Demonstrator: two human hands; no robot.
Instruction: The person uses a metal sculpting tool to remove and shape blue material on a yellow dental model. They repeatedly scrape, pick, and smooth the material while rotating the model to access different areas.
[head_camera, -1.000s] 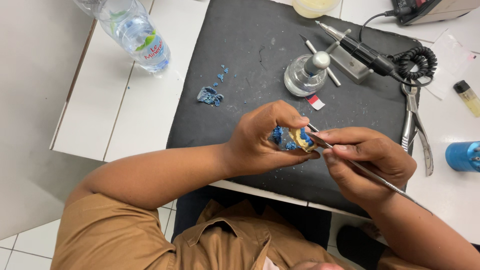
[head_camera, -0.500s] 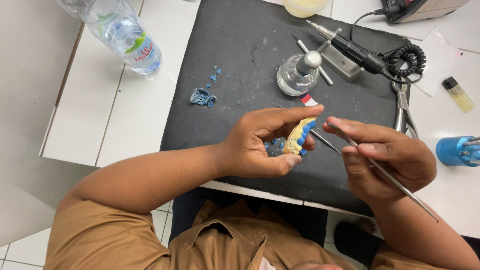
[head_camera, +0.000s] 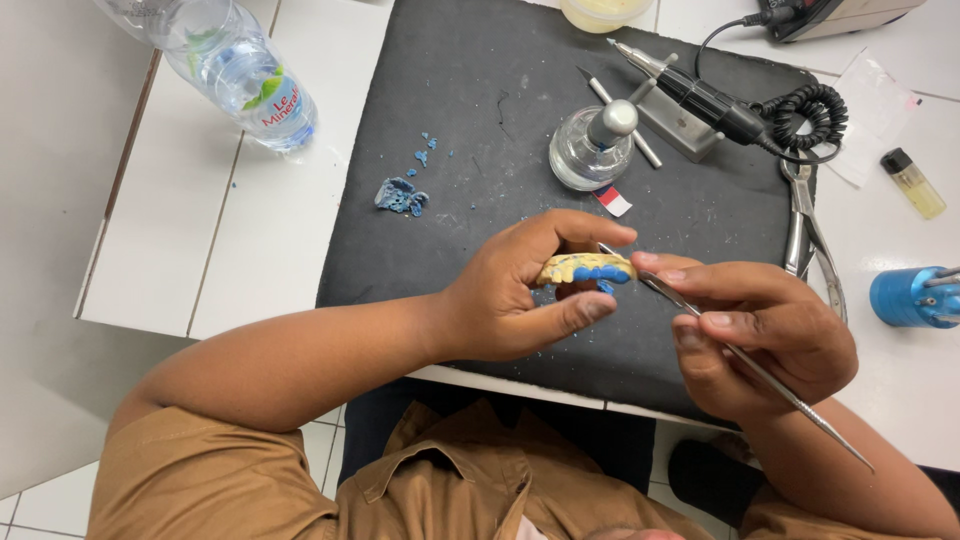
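— Pinching the yellow tooth model (head_camera: 585, 267) between thumb and fingers, the left hand (head_camera: 520, 290) lifts it above the mat's (head_camera: 480, 130) front edge.
— So the right hand (head_camera: 760, 335), gripping the metal pick (head_camera: 740, 355) pen-style, reaches its blue wax.

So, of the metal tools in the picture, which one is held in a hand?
The thin metal carving tool, gripped in the right hand. The pliers and the motor handpiece lie untouched on the black mat.

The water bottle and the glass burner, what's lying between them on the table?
In the head view, between the water bottle and the glass burner lie blue wax scraps on the black mat.
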